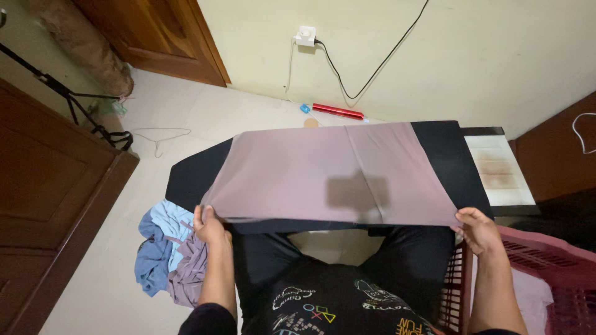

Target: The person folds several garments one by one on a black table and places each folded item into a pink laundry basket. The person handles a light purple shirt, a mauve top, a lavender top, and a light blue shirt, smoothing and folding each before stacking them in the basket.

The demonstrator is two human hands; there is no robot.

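Mauve cloth (323, 170) was spread flat over black ironing board (444, 155) | near-left corner was pinched by left hand (208, 225), fingers closed on the hem | near-right corner was gripped by right hand (479, 231), fingers curled around it | pile of clothes (167, 251) was lying on floor beside left arm | pink basket (546, 273) was standing at right.

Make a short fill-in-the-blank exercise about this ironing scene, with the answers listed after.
1. Both hands, left hand and right hand, grip the near edge of a mauve cloth spread over the ____ ironing board.
2. A pile of blue and mauve clothes lies on the floor beside the person's ____ arm.
3. The pink plastic laundry basket stands at the person's ____ side.

Answers: black; left; right
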